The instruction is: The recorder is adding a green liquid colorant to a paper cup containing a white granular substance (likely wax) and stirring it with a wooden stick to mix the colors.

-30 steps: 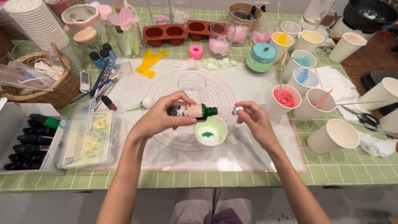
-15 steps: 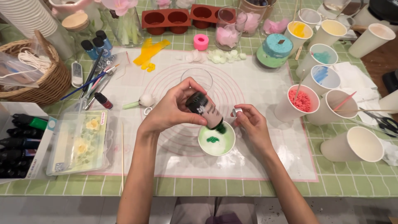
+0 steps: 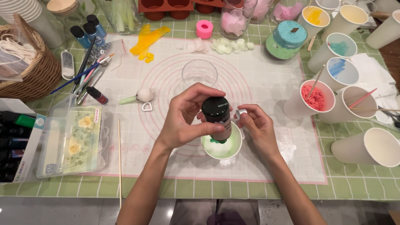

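Note:
My left hand (image 3: 183, 118) grips a small dark bottle (image 3: 216, 117) turned nozzle down over a small white cup (image 3: 221, 146). Green liquid lies in the cup on a whitish layer. My right hand (image 3: 257, 128) pinches a small silver cap (image 3: 240, 113) just right of the bottle, its fingers close to the cup's rim. An empty clear glass (image 3: 199, 73) stands just beyond my hands on the white silicone mat (image 3: 258, 79).
Paper cups with coloured contents (image 3: 310, 99) line the right side, with an empty one (image 3: 373, 146) nearer. A wicker basket (image 3: 29, 68), brushes, small bottles (image 3: 87, 31) and a clear plastic box (image 3: 73, 139) lie left. A wooden skewer (image 3: 119, 160) lies beside the box.
The bottle went from lying sideways to nozzle down over the cup. More green liquid lies in the cup. The view has drawn closer.

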